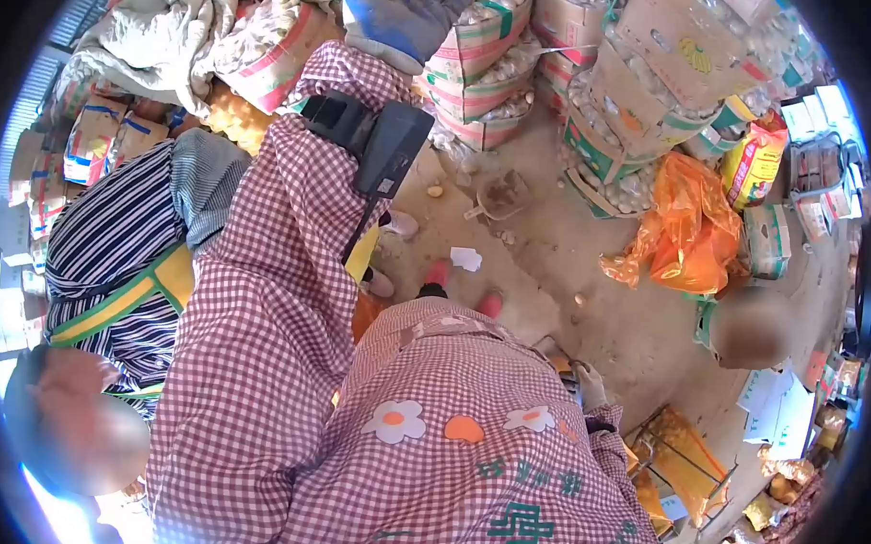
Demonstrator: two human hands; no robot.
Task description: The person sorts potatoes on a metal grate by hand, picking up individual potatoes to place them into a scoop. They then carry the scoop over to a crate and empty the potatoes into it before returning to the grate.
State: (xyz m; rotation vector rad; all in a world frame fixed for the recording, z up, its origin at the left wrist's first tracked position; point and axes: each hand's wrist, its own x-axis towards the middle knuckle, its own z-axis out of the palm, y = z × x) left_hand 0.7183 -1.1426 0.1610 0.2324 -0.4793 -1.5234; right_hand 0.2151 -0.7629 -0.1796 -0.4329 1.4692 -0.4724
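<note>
My left hand [401, 23], in a blue and grey work glove, reaches to the top edge beside stacked open cartons of pale round produce [477, 58]. Its fingertips are cut off by the frame, so its grip does not show. A black device [392, 151] is strapped to that forearm over a checkered sleeve. My right hand [590, 385], in a pale glove, is low beside my apron [451, 368]. Its fingers look curled at a thin dark metal piece [555, 353], mostly hidden, whose kind I cannot make out.
More filled cartons [614, 106] are stacked ahead. An orange plastic bag [691, 228] and a yellow sack [756, 163] stand at right. A scoop [502, 196] and white paper [466, 260] lie on the floor. A person in a striped top [121, 223] is close at left; another is at right.
</note>
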